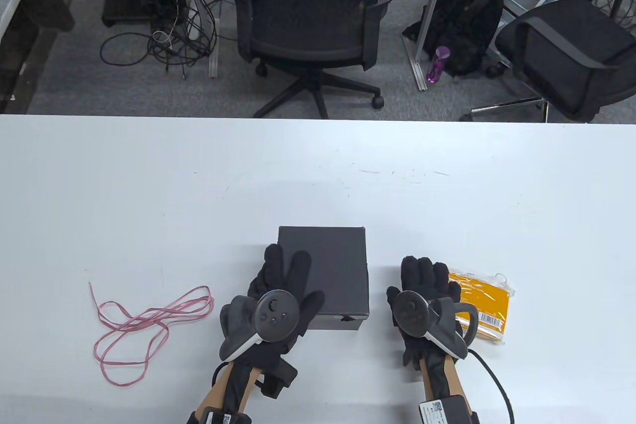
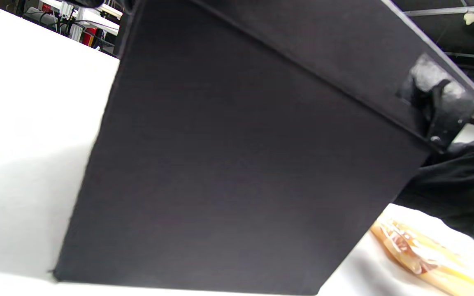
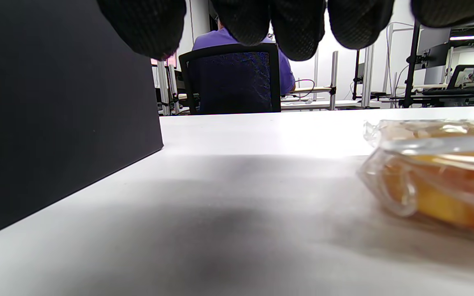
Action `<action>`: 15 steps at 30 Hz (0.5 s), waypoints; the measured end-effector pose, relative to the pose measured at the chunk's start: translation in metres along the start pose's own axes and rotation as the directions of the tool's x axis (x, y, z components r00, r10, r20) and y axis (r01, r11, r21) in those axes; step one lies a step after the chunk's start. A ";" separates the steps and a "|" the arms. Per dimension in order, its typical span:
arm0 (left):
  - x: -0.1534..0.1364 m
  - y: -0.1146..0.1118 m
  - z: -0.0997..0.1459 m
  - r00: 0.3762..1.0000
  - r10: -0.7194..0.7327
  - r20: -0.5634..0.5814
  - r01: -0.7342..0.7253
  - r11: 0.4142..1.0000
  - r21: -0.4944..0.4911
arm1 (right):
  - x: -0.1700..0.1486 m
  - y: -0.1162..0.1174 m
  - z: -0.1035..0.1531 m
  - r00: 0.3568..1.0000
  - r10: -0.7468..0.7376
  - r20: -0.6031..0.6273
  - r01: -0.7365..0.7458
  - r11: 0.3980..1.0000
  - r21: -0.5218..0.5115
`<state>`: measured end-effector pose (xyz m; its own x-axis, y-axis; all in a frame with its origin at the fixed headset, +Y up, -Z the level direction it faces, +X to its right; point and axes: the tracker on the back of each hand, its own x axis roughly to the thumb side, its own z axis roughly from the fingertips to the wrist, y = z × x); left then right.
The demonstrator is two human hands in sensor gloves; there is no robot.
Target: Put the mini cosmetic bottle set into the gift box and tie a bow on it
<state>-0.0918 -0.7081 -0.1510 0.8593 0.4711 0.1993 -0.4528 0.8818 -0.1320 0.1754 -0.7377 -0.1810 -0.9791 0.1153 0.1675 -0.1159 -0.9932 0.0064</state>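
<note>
A black gift box (image 1: 338,265) with its lid on stands near the table's front edge, and it fills the left wrist view (image 2: 241,164). My left hand (image 1: 287,267) lies on the left part of the lid with straight fingers, thumb against the lid's near edge. To the right of the box lies the mini cosmetic bottle set (image 1: 487,302), a yellow pack in a clear bag, also in the right wrist view (image 3: 438,176). My right hand (image 1: 425,272) hovers flat and holds nothing between box and pack. A loose pink ribbon (image 1: 144,324) lies at the left.
The white table (image 1: 318,170) stretches wide beyond the box. Past its far edge stand two office chairs (image 1: 308,11), a black backpack (image 1: 467,21) and floor cables. In the right wrist view a person in a purple shirt (image 3: 241,41) sits behind a chair.
</note>
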 end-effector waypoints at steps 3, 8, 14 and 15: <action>-0.005 0.001 0.002 0.998 0.063 0.003 -0.063 0.997 0.055 | -0.002 -0.001 0.000 0.998 -0.062 -0.001 0.062 0.998 0.001; -0.030 0.008 0.004 0.952 0.304 0.026 -0.305 0.943 0.133 | -0.006 -0.001 -0.001 0.954 -0.301 0.009 0.301 0.954 0.020; -0.075 0.000 0.006 0.794 0.606 -0.053 -0.595 0.791 0.144 | -0.003 0.005 -0.001 0.639 -0.769 0.017 0.768 0.639 0.036; -0.080 -0.005 0.006 0.754 0.653 -0.063 -0.644 0.755 0.120 | -0.002 0.006 -0.001 0.565 -0.825 0.016 0.824 0.565 0.039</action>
<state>-0.1598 -0.7496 -0.1609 0.3672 0.9301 0.0033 -0.9242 0.3653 -0.1113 0.1762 -0.7443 -0.1821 -0.4552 0.8841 0.1056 -0.8657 -0.4672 0.1798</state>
